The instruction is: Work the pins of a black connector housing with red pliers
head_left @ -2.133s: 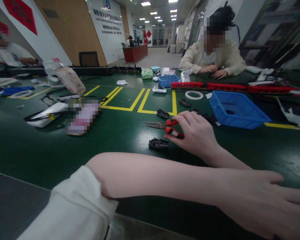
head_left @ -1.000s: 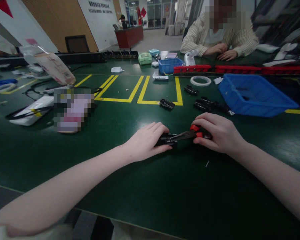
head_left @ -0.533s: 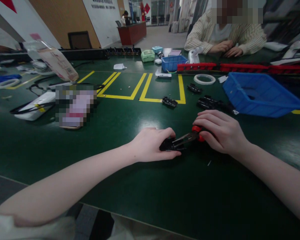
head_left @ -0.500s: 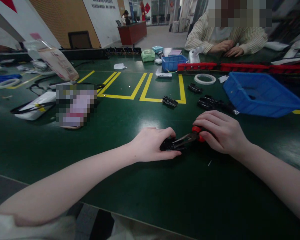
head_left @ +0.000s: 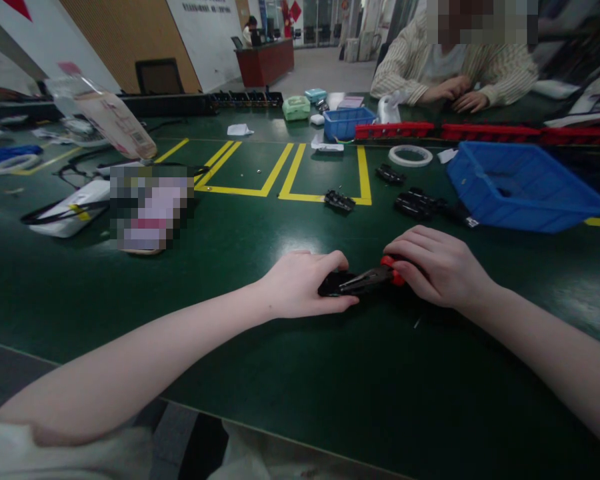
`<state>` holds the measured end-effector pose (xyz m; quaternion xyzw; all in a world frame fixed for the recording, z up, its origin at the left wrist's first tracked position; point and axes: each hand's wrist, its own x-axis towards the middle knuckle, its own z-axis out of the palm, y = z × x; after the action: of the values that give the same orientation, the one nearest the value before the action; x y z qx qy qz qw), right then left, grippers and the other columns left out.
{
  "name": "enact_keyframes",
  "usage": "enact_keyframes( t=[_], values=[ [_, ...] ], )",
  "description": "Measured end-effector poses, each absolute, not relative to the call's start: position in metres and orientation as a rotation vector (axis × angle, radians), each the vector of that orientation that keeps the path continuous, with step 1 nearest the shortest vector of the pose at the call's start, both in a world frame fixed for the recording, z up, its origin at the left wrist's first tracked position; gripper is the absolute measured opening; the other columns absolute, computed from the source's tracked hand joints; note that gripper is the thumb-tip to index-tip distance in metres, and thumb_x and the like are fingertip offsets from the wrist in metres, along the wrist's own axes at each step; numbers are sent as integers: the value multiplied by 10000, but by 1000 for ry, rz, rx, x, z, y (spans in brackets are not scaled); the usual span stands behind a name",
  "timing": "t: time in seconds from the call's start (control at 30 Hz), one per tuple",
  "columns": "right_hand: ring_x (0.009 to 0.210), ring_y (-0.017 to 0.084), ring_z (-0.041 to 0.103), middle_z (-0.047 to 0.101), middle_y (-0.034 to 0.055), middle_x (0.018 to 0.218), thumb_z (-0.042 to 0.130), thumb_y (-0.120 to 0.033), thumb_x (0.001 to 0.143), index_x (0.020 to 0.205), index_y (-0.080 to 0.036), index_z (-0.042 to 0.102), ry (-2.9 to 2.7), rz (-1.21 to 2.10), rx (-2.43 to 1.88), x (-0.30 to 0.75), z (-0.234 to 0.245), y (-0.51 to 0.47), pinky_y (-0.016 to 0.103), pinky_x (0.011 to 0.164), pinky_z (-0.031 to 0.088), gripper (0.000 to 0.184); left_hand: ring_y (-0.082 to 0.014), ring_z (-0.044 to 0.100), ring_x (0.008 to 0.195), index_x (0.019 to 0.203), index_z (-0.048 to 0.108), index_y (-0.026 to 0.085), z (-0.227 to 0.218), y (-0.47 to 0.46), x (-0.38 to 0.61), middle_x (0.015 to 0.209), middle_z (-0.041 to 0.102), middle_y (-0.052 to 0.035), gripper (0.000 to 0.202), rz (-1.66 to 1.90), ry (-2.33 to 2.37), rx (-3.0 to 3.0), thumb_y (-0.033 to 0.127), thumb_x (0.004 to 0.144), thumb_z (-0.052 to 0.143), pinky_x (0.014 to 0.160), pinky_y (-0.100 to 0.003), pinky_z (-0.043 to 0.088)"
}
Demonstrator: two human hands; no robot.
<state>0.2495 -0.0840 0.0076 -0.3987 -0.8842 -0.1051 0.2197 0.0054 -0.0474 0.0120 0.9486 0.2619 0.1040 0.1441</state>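
Observation:
My left hand (head_left: 305, 285) grips a small black plastic part (head_left: 330, 284) between thumb and fingers, low over the green table. My right hand (head_left: 437, 265) is closed round the red handles of a pair of long-nose pliers (head_left: 365, 280). The plier tips point left and lie on the black part, with the jaws close together. Whether they pinch anything there I cannot tell. Below the pliers a thin pale sliver (head_left: 417, 323) lies on the table.
Beyond my hands lie several black parts (head_left: 340, 201) and a blue bin (head_left: 525, 190). A white ring (head_left: 410, 156) sits behind. A phone (head_left: 155, 217), a white pouch (head_left: 75, 210) and a bottle (head_left: 117, 127) are at left. Another person's hands (head_left: 455, 93) rest across the table.
The pliers have turned a little and their jaws have come closer together. My right hand has shifted slightly left. My left hand still holds the black part.

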Motion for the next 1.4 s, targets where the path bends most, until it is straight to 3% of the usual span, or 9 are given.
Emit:
enact_keyframes(
  t=[0.27, 0.5, 0.7, 0.9, 1.17, 1.4],
  values=[
    [735, 200, 561, 656, 102, 822, 400, -296, 905, 886, -148, 632, -2327, -279, -1309, 240, 7, -88, 338, 642, 455, 276, -174, 628, 860, 1076, 548, 206, 14, -45, 4, 989, 658, -6, 298, 444, 874, 2563, 393, 845, 569, 690, -271, 473],
    [697, 194, 497, 603, 81, 753, 330, -364, 931, 792, -155, 591, -2347, -315, -1476, 233, 6, -92, 327, 607, 383, 362, -191, 652, 780, 1115, 572, 199, 12, -43, 4, 921, 688, -22, 367, 382, 968, 2589, 459, 858, 535, 640, -281, 478],
    [701, 202, 518, 591, 79, 799, 526, -560, 789, 818, -170, 550, -2405, -432, -1423, 236, 4, -89, 323, 603, 404, 392, -194, 652, 712, 1113, 560, 197, 13, -44, 3, 844, 686, -22, 388, 355, 965, 2634, 495, 871, 496, 595, -278, 452],
    [648, 176, 524, 560, 45, 763, 584, -409, 755, 809, -193, 524, -2401, -271, -1385, 243, -3, -85, 293, 547, 410, 231, -191, 644, 697, 1133, 515, 198, 13, -40, 3, 820, 670, -19, 418, 337, 884, 2692, 523, 871, 495, 585, -263, 439],
    [662, 170, 533, 577, 74, 877, 558, -428, 777, 835, -183, 523, -2412, -261, -1369, 242, -1, -83, 300, 557, 425, 255, -200, 651, 720, 1128, 502, 204, 12, -36, 3, 859, 681, -20, 442, 338, 884, 2814, 550, 853, 514, 633, -289, 454],
    [712, 195, 547, 587, 72, 837, 567, -420, 771, 862, -175, 547, -2409, -278, -1317, 242, -2, -82, 319, 600, 432, 261, -186, 642, 727, 1104, 505, 200, 11, -36, 3, 912, 681, -5, 381, 369, 821, 2842, 502, 871, 512, 640, -287, 441]
  ],
)
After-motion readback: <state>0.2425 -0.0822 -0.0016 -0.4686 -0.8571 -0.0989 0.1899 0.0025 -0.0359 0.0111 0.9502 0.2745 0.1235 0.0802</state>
